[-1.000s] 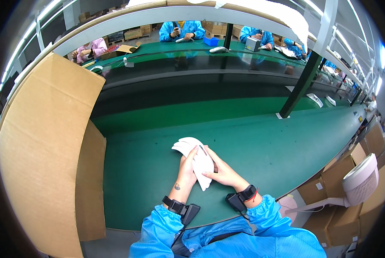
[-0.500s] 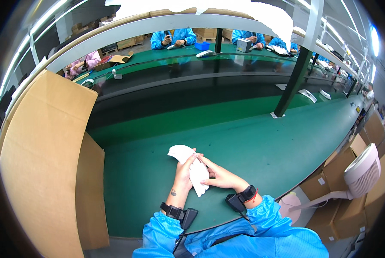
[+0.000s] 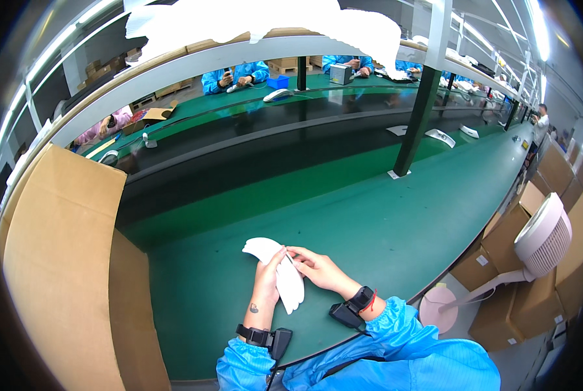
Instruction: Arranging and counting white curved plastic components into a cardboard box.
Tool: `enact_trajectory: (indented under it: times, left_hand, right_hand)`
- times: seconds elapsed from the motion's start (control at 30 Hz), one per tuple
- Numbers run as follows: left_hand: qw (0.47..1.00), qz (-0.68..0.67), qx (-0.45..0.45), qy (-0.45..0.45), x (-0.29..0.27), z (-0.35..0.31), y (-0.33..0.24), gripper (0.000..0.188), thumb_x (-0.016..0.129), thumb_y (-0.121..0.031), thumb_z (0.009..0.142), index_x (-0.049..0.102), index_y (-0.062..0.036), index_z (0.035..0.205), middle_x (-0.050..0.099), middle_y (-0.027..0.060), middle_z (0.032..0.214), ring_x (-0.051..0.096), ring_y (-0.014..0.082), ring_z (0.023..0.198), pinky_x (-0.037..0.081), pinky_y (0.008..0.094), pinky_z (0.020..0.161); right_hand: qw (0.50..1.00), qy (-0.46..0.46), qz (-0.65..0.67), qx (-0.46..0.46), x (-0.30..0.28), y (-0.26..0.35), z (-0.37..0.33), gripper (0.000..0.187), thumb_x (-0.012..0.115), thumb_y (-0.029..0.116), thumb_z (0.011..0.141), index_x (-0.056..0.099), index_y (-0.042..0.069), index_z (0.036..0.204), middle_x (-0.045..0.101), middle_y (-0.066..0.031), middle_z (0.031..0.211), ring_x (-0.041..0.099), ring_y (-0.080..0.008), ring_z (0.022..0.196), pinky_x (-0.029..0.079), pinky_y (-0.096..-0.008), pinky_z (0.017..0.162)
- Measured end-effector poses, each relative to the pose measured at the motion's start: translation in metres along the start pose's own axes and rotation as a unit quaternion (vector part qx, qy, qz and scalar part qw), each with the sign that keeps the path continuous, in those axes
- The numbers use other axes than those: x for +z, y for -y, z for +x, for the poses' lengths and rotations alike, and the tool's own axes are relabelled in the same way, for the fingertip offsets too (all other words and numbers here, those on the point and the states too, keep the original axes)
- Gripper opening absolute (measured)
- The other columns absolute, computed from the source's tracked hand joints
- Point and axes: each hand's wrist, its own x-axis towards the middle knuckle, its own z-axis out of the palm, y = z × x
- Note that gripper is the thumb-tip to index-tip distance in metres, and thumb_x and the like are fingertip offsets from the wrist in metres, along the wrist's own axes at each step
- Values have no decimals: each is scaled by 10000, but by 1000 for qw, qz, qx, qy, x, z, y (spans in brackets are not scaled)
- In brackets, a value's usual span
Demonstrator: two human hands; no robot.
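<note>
Above the green work surface, my left hand [image 3: 268,280] is wrapped round a white, curved, smooth piece [image 3: 289,288] with a lobed outline, possibly several thin ones stacked. Its wide end points up and left, and its narrower end hangs down past my palm. My right hand [image 3: 315,267] meets it from the right, thumb and fingers pinched together at its upper right edge beside my left thumb. A thin dark line shows between those fingertips, too small to name. Both wrists carry black strapped devices.
A tall cardboard box [image 3: 57,260] stands at the left. Beyond the green table [image 3: 363,228] run a dark conveyor belt [image 3: 239,150] and a black post [image 3: 416,124]. White curved parts [image 3: 440,138] lie farther right. A pink fan [image 3: 542,228] and cartons stand right; co-workers sit opposite.
The view has swung, so the surroundings sit farther left. My right hand has moved from the white piece's lower side up to its upper edge, fingers drawn closer together. My left hand keeps its hold.
</note>
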Motion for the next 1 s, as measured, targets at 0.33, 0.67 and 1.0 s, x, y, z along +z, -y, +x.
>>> enact_trajectory:
  times: [0.33,0.67,1.0]
  left_hand:
    - [1000,5,-20,4,2,-1,0,229,617,-190,864,571,-6,993,644,102,888,639,188,761,530,315,670]
    - [999,26,-19,16,-1,2,1,263,569,-173,883,512,13,1061,634,154,905,649,251,784,548,354,710]
    - [999,33,-21,15,-4,4,4,295,580,-187,878,505,15,1079,627,153,913,651,261,806,547,363,731]
  right_hand:
    - [1000,-28,-4,4,-1,7,-2,376,496,62,916,483,49,1291,619,-101,1075,614,-147,916,515,-284,788]
    - [995,-82,-55,-8,-6,7,0,256,563,80,894,598,4,1136,677,-79,1003,649,-133,867,523,-268,775]
    - [996,-94,-4,5,-5,4,1,187,554,71,901,592,6,1072,669,-65,972,639,-119,837,525,-257,738]
